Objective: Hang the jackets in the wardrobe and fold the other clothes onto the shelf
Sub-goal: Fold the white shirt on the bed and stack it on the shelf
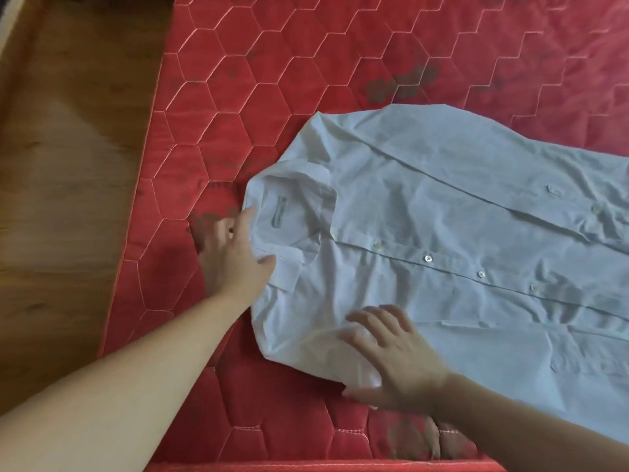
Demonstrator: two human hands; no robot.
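Your left hand reaches far forward on a bare, outstretched arm, fingers extended and together. Your right hand lies nearer, palm down, fingers spread and relaxed, pressing flat.

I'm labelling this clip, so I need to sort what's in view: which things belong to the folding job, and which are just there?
Part of the job:
- pale blue button-up cotton shirt, front up on the mattress
- left hand, at the collar
- right hand, fingers spread on the near shoulder

Just there:
- red quilted mattress
- brown wooden floor

A bedroom: red quilted mattress beside wooden floor.
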